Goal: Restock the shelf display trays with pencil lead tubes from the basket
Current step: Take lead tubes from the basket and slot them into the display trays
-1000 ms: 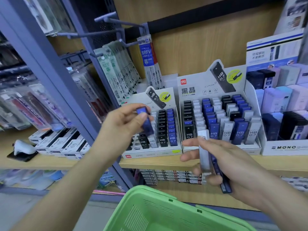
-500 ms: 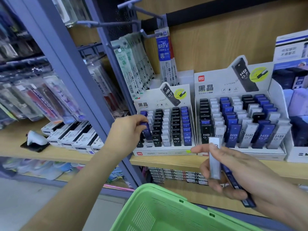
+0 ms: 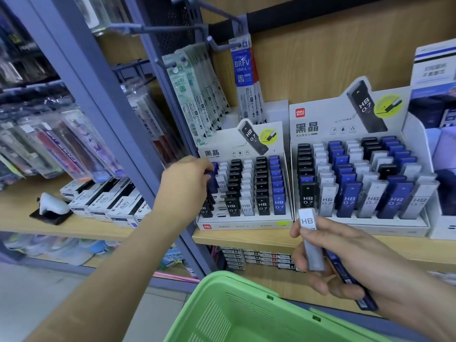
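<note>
**Blue tube being seated in left tray; spares kept ready in right hand**

Left hand [image 3: 187, 180]: fingers closed around a blue tube [image 3: 211, 180], pinched near its upper part. Tube is held roughly upright over the leftmost column of the small display tray [image 3: 244, 222], at the tray's left edge. Upright hold judged to match the slots, since the tubes already stocked stand label-forward. Lower end of the tube is hidden behind the hand, so whether it is seated yet cannot be told.

Right hand [image 3: 345, 262]: fingers wrapped on two spares. A white tube [image 3: 311, 239] marked HB is held upright betw. thumb and fingers, label readable; a dark blue tube [image 3: 350, 282] is tucked under it, angled down toward the wrist. Prob. held as a buffer so the basket is visited less often. Hand is kept just in front of the shelf's [image 3: 249, 239] front edge, below the large display tray [image 3: 360, 224].

Large tray looks nearly full, w/ columns in black, white and blue. Small tray shows gaps toward its front-left corner, so restocking is judged needed there.

Green basket [image 3: 241, 309] sits low, near the frame's bottom edge, under both hands; its contents are not visible. Kept close for short reaches, apparently.

Risk: neighbouring tubes could be knocked over in the tight column.
</note>
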The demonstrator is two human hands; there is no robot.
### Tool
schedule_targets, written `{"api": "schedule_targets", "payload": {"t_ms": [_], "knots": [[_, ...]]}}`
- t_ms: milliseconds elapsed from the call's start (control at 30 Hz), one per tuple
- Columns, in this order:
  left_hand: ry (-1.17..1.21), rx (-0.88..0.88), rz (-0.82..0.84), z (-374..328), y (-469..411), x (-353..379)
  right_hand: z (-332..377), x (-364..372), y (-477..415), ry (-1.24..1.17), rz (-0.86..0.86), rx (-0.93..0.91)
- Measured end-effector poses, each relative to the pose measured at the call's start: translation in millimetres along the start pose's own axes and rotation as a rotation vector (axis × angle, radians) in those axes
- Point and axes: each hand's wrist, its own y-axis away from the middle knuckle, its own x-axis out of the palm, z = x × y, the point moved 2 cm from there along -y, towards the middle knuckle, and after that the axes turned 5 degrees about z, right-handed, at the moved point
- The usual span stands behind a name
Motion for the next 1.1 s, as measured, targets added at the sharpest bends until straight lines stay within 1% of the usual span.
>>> {"api": "schedule_targets", "payload": {"t_ms": [100,200,367,533,667,733,833,900,967,1100], "knots": [[-0.171,-0.008,0.115,1.5,-15.4,4.1,-1.0,0.5,-1.0,-0.005,0.021,0.007],[-0.279,-0.012,0.168,2.9,-22.5,8.8,-1.6,-0.3,-1.9,-0.017,0.031,0.010],[-0.345,-0.009,0.196,6.4,-27.2,13.9,-1.7,0.7,-2.1,-0.004,0.054,0.007],[-0.312,-0.013,0.282,10.6,-32.0,14.0,-0.1,1.3,-1.2,0.014,0.075,-0.001],[-0.414,0.004,0.286,8.2,-30.2,12.2,1.8,3.2,0.0,0.013,0.080,-0.004],[-0.507,0.029,0.285,6.9,-28.1,13.1,2.5,3.6,1.5,0.004,0.074,0.003],[-0.575,0.078,0.280,6.6,-28.5,15.3,4.9,4.0,3.0,-0.001,0.071,-0.001],[-0.591,0.094,0.288,6.1,-28.9,18.4,6.7,6.0,2.8,0.007,0.075,-0.010],[-0.578,0.070,0.313,5.2,-28.8,20.6,7.7,8.6,1.7,-0.003,0.079,-0.028],[-0.561,0.062,0.323,0.4,-27.4,14.9,6.6,11.2,-0.5,-0.040,0.035,-0.071]]}}
